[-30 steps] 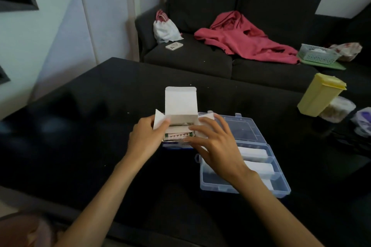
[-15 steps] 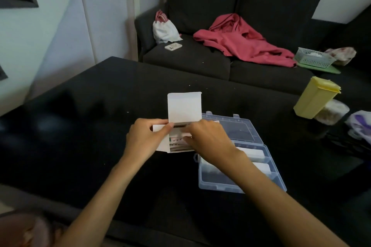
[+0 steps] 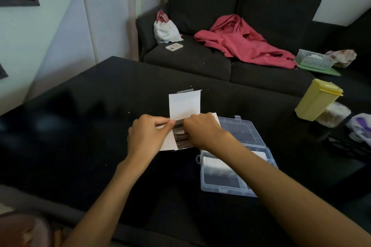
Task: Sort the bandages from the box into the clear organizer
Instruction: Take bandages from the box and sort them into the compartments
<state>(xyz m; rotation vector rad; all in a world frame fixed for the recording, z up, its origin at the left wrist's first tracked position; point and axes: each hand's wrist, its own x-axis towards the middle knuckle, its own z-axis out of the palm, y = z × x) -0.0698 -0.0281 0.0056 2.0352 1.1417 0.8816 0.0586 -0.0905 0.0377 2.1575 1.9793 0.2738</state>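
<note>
Left hand (image 3: 147,136) pinches box (image 3: 176,126) flap on worktop (image 3: 100,106); right hand (image 3: 202,130) fingers curled into bandages (image 3: 181,137). Organizer (image 3: 236,166) sits just right, nearer right hand.

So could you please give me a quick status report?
Left hand holds box. Right hand fingers in bandages. Organizer open, unobstructed.

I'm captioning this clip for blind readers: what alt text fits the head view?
Two hands work at an open white box on a black table: the left hand grips its side, the right hand reaches into the bandages. A clear organizer lies open at the right.
</note>
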